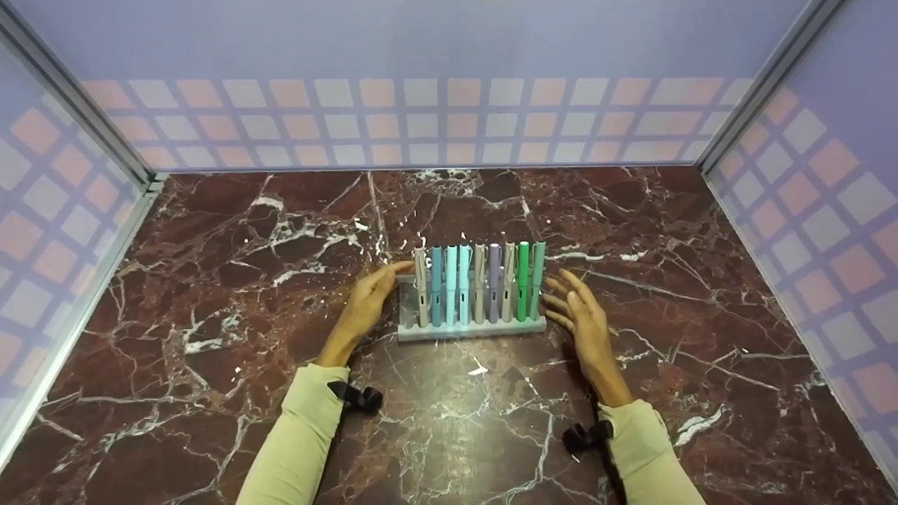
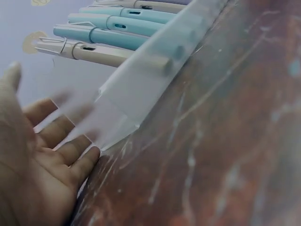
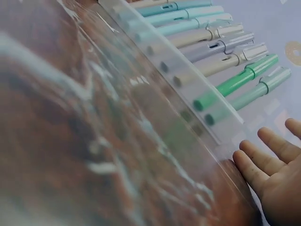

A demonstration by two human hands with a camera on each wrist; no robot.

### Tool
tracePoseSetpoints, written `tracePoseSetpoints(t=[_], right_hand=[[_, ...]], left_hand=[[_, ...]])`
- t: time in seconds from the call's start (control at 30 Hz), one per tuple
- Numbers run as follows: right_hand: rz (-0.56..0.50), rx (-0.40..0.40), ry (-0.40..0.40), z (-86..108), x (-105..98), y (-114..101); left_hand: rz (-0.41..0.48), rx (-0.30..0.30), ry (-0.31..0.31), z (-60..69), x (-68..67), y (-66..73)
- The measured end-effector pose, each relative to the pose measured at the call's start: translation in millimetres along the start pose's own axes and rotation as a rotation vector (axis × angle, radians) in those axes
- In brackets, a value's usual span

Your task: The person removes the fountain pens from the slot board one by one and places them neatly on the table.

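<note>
A clear, frosted pen stand (image 1: 471, 331) holds a row of several capped pens upright, in beige, blue, light blue, purple and green. Beside the stand's left end is my left hand (image 1: 370, 298), fingers extended toward its edge. In the left wrist view the left fingertips (image 2: 87, 162) meet or nearly meet the clear plastic; contact is hard to tell. My right hand (image 1: 586, 315) is at the other end, near the green pen (image 1: 523, 280) and the grey-green pen (image 1: 538, 280). Its loosely spread fingers (image 3: 254, 169) are apart from the stand in the right wrist view.
The stand is on a dark red marbled table (image 1: 231, 407) with white veins. Purple walls with pink and white squares (image 1: 461, 116) enclose the back and both sides. Metal posts (image 1: 765, 91) run up the corners. A black wrist camera (image 1: 361, 398) is strapped to each sleeve.
</note>
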State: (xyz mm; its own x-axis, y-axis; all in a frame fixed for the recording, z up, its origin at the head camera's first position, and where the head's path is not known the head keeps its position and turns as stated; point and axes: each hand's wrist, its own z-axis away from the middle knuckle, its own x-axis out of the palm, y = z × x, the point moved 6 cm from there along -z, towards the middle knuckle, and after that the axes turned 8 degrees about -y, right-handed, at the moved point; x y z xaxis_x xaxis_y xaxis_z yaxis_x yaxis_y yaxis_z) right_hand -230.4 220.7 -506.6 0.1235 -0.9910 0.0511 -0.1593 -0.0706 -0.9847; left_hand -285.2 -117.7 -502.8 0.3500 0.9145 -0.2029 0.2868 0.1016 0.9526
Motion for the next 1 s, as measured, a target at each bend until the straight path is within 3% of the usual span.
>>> tracePoseSetpoints(t=[0.1,0.3,0.47,1.0], right_hand=[[0.003,0.016,0.007,1.9,6.1,0.9],[0.101,0.032,0.017,2.5,9.0,6.0],[0.183,0.039,0.010,2.5,9.5,6.8],[0.226,0.049,0.020,1.1,8.7,7.5]], left_hand=[[-0.068,-0.028,-0.005,0.0,0.4,0.0],[-0.121,-0.052,0.000,0.3,2.9,-3.6],[-0.129,-0.079,-0.008,0.6,3.3,-3.4],[-0.123,-0.080,0.029,-1.2,1.4,-6.4]])
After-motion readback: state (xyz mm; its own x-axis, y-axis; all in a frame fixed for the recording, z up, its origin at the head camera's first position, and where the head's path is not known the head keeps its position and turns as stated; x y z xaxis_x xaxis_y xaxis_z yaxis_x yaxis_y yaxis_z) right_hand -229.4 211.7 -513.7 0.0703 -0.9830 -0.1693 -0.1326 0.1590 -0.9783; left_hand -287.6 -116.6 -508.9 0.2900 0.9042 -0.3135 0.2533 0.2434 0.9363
